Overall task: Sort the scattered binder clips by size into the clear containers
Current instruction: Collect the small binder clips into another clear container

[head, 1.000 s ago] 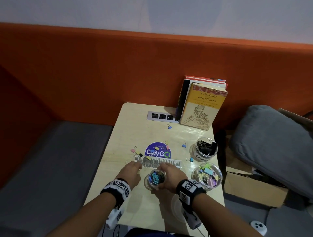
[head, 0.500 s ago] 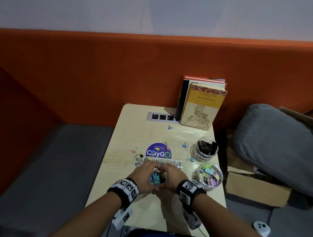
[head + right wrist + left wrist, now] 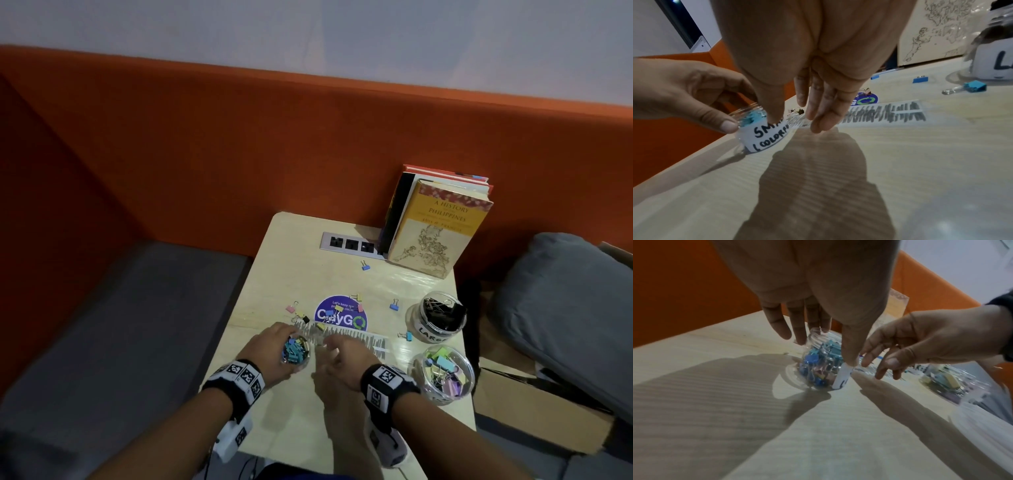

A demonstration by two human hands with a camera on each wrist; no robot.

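Observation:
A small clear jar [image 3: 295, 352] full of small coloured binder clips stands near the table's front left, its white label [image 3: 760, 138] facing me. My left hand [image 3: 274, 347] grips its rim with thumb and fingers. My right hand [image 3: 337, 351] is just right of the jar with its fingers straight and only its thumb against the label. Loose clips lie further back: blue ones [image 3: 365, 265] [image 3: 394, 305] [image 3: 406, 335], a pink one [image 3: 291, 308] and several on the round sticker [image 3: 342, 317]. A jar of black clips [image 3: 440, 317] and a jar of pastel clips [image 3: 443, 373] stand at the right edge.
A paper strip with grey marks [image 3: 363, 339] lies behind my hands. Books [image 3: 442, 226] lean at the back right beside a socket plate [image 3: 349, 244]. Right of the table [image 3: 342, 428] are a grey cushion [image 3: 565, 308] and a cardboard box [image 3: 531, 411]; orange padding rises behind.
The small jar has passed from my right hand to my left and shifted left. My right hand's fingers have let go and straightened.

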